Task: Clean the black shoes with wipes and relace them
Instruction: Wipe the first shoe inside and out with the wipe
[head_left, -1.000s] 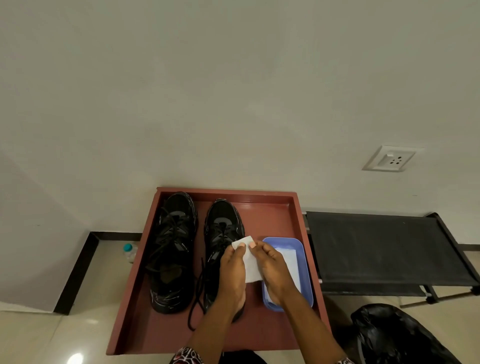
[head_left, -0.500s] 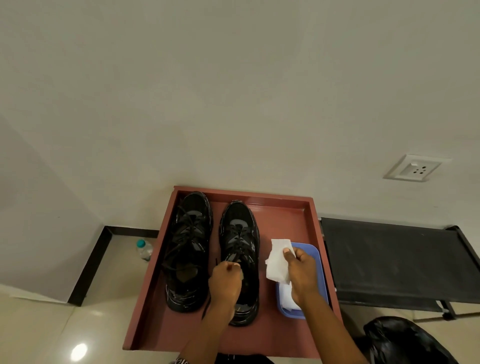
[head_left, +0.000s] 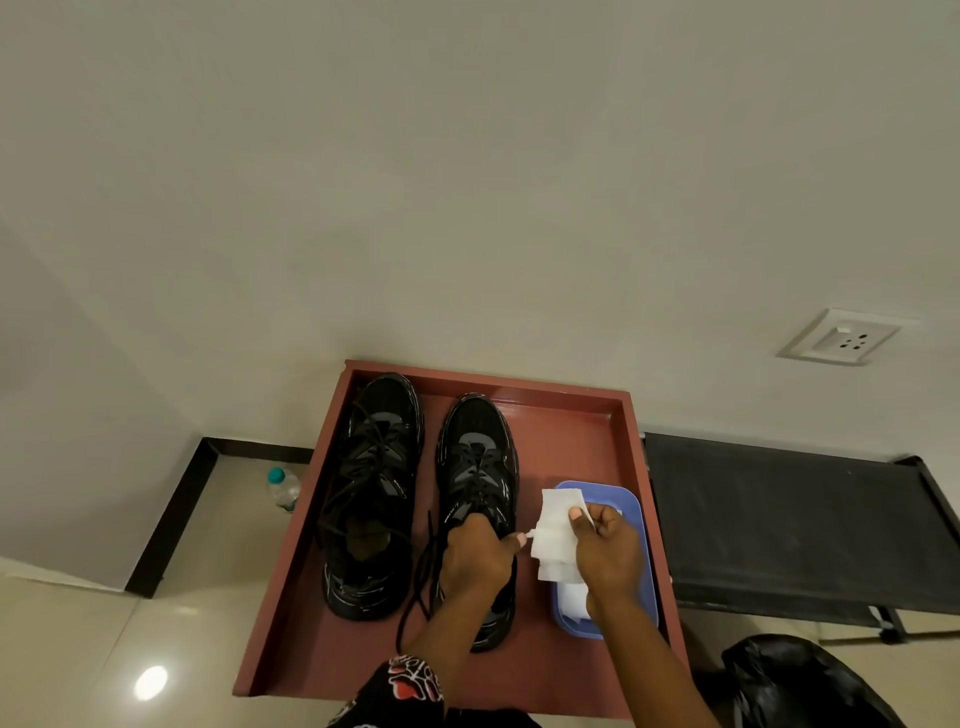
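Two black laced shoes stand side by side on a reddish-brown tray (head_left: 582, 415), toes toward the wall: the left shoe (head_left: 376, 488) and the right shoe (head_left: 478, 457). My left hand (head_left: 475, 558) grips the right shoe at its opening, covering the heel part, and its thumb tip touches the wipe's edge. My right hand (head_left: 605, 545) pinches a folded white wipe (head_left: 556, 535) beside that shoe. A blue tub (head_left: 631, 509) with more white wipes sits under my right hand. Loose black laces (head_left: 415, 587) trail from the right shoe.
A black folding cot (head_left: 789, 525) stands right of the tray against the wall. A black plastic bag (head_left: 800, 680) lies on the floor at lower right. A small water bottle (head_left: 283, 488) stands on the floor left of the tray. A wall socket (head_left: 844, 338) is at upper right.
One second ago both hands held the wipe over the right shoe. My left hand has let go and dropped onto that shoe; my right hand carries the wipe off to the right.
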